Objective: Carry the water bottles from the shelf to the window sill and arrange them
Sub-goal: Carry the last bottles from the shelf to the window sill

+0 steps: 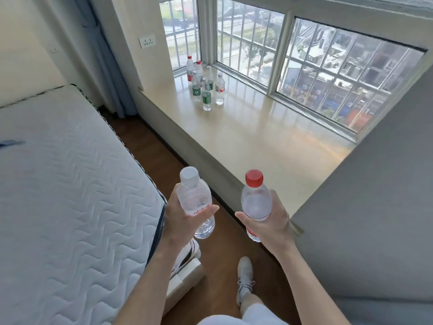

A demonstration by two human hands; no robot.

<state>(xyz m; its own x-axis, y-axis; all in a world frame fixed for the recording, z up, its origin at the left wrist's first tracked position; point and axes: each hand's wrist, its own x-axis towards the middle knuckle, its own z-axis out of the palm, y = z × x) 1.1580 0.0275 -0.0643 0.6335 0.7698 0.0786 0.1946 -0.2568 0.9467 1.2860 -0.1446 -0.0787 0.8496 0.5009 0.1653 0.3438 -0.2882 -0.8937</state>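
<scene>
A narrow strip of brown wooden floor (150,146) runs between a bare quilted mattress (58,184) on the left and a wide, glossy cream window sill (246,127) on the right. Behind the sill, a barred window (339,73) looks out over rooftops. A blue curtain (103,55) hangs in the far corner, next to a wall socket (147,41).

At the far left end of the sill a cluster of bottles (207,90) stands upright and close together. They are clear plastic, some with red caps and red labels, others with green labels.

Nearer, over the floor and just short of the sill's edge, the person holds two more. The left hand (180,216) curls around the middle of a white-capped bottle (193,200), with the thumb across its front. This bottle is clear, has faint red lettering, and tilts a little to the left. The right hand (271,221) grips a red-capped bottle (255,198) the same way. It is also clear, and a band of red label shows below the fingers. The two held bottles are close to each other but do not touch.

A pale shoe (244,277) is planted on the floor below them.
</scene>
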